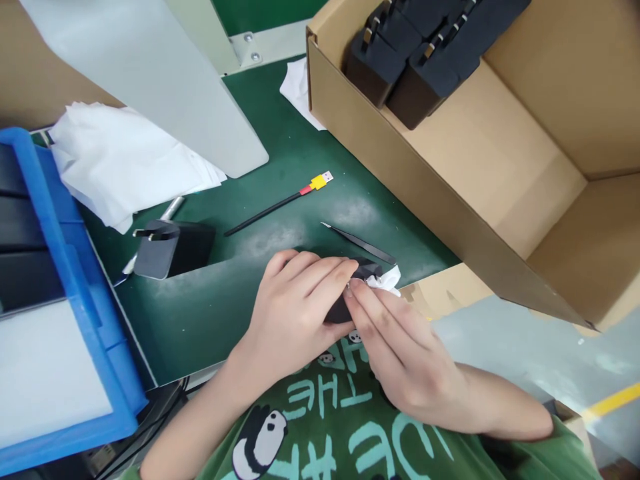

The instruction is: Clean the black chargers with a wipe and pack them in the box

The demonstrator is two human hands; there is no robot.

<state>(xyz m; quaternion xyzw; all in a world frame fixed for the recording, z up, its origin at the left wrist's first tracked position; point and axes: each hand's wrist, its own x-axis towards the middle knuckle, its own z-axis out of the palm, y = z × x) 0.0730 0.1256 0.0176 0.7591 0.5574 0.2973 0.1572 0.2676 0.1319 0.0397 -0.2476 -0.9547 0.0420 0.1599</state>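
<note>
My left hand [295,307] is closed around a black plug-in power adapter [340,309], held just above the near edge of the green bench. Much of the adapter is covered by my fingers. My right hand [410,353] pinches a white wipe [388,280], with its fingertips against the adapter's pin side. Part of the wipe sticks out beyond those fingertips. Just past my hands lie black tweezers [361,245]. Another black adapter [193,248], its metal prongs pointing left, rests on the bench to the left.
An open cardboard box [400,157] at the right holds several black adapters [415,80]. A short USB cable [270,212] with a yellow plug lies mid-bench. White sheets [125,163] are piled under a pale panel [165,73]. A blue bin [83,267] stands left.
</note>
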